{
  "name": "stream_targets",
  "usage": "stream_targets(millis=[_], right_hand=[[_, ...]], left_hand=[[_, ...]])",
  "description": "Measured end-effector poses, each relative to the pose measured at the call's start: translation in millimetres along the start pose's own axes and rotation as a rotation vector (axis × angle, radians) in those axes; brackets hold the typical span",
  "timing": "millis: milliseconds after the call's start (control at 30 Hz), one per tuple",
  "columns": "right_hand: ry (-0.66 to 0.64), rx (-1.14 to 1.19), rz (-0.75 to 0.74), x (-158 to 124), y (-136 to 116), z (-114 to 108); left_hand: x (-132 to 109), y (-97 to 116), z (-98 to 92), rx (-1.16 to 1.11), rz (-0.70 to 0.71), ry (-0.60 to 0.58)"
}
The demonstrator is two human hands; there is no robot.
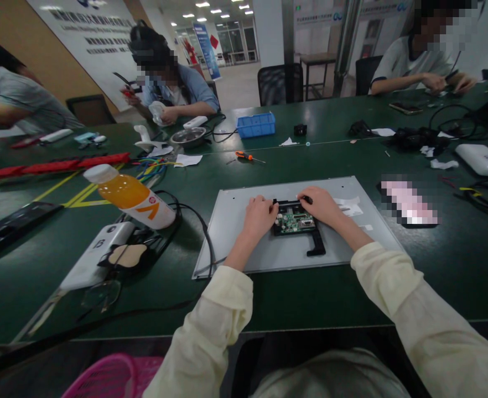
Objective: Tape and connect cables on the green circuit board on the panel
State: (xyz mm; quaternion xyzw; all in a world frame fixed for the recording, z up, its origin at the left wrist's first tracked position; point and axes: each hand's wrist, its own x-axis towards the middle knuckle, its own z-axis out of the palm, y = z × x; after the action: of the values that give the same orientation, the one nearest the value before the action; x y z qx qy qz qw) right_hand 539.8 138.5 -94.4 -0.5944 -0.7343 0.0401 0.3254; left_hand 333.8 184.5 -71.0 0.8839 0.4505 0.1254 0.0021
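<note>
A green circuit board (294, 222) sits in a black plastic frame (317, 243) on a light grey panel (231, 221). The frame's black arm sticks out toward me at the lower right. At the frame's upper left corner, my left hand (259, 216) is closed, its fingertips pinching the black edge. My right hand (322, 207) is at the upper right corner, thumb and fingers closed around a small black piece (307, 199). Whether that piece is part of the frame, I cannot tell. Both palms are turned away, and some fingers are hidden.
Left of the panel stand an orange drink bottle (134, 196), a white power bank (98, 257), glasses (102, 294) and black cables. A phone (410, 202) lies to the right. Farther back are an orange screwdriver (244, 156) and a blue basket (255, 126). Other people sit around the table.
</note>
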Motion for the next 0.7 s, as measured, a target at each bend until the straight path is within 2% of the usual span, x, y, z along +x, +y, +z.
stream_targets(millis=[300, 433, 567, 700], right_hand=[[0.021, 0.037, -0.009, -2, 0, 0], [0.022, 0.027, -0.015, -2, 0, 0], [0.032, 0.019, -0.040, -2, 0, 1], [0.037, 0.025, -0.070, -1, 0, 1]], left_hand=[[1, -2, -2.9, -0.027, -0.090, 0.011], [0, -1, -6.6, -0.053, -0.128, 0.091], [-4, 6, -12.2, -0.167, 0.012, 0.148], [-12, 14, -14.3, -0.230, 0.180, 0.035]])
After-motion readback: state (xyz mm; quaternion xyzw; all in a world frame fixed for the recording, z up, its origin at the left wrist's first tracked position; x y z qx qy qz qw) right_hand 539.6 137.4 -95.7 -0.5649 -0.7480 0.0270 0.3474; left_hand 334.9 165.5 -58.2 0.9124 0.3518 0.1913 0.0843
